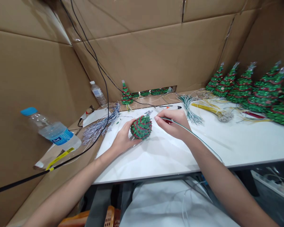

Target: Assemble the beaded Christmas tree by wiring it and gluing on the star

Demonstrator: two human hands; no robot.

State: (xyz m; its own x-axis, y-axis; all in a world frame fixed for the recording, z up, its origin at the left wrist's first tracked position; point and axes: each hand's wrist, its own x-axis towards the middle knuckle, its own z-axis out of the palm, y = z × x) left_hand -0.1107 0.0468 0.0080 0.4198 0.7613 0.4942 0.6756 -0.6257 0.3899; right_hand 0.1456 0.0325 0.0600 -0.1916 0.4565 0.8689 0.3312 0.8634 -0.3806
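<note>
A small green artificial Christmas tree [142,126] with red garland and a clear star on top leans away from me over the white tabletop. My left hand [126,136] is wrapped round its left side and base. Just right of the star, my right hand [171,122] pinches a thin green-and-white wire [198,138]; its tail runs back along my right forearm to the table's front edge. The wire's tip at my fingertips is too small to make out. Behind my right hand lies a white pen-like tool [169,107] with a black end.
Finished-looking trees [251,83] crowd the right side. Bundles of green-white wires [191,108], yellow wires [208,109] and blue-white wires [104,123] lie around. One tree [126,94] stands at the back. A water bottle [54,130] and a hanging black cable [101,75] are left. Cardboard walls [144,56] enclose the table.
</note>
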